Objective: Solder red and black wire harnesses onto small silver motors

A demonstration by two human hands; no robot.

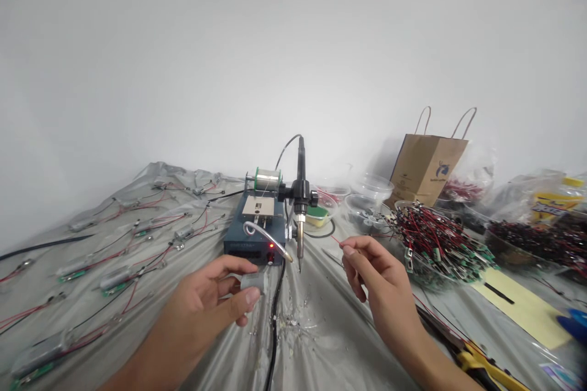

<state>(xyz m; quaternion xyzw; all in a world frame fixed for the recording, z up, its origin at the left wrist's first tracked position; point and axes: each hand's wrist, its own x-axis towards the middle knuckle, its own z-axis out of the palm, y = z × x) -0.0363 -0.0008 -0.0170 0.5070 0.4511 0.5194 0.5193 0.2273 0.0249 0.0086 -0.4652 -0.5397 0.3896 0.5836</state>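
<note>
Between the thumb and fingers of my left hand (215, 299) is a small grey cylinder, like a motor (252, 281), left of the soldering iron's tip. My right hand (378, 281) pinches a thin red wire (336, 239), whose end sticks out to the left; the rest of it is hidden by the hand. Between and beyond the hands, the soldering iron (300, 220) hangs tip down in a stand. Behind my left hand is the blue soldering station (236, 232) with a lit red light, and a solder spool (268, 179) sits on top.
Several wired grey cylinders (41, 354) lie across the left of the plastic-covered table. At right are a tub of wired green boards (440, 244), a paper bag (426, 165), a yellow card (527, 308) and yellow-handled pliers (481, 366). A black cable (275, 324) runs down the middle.
</note>
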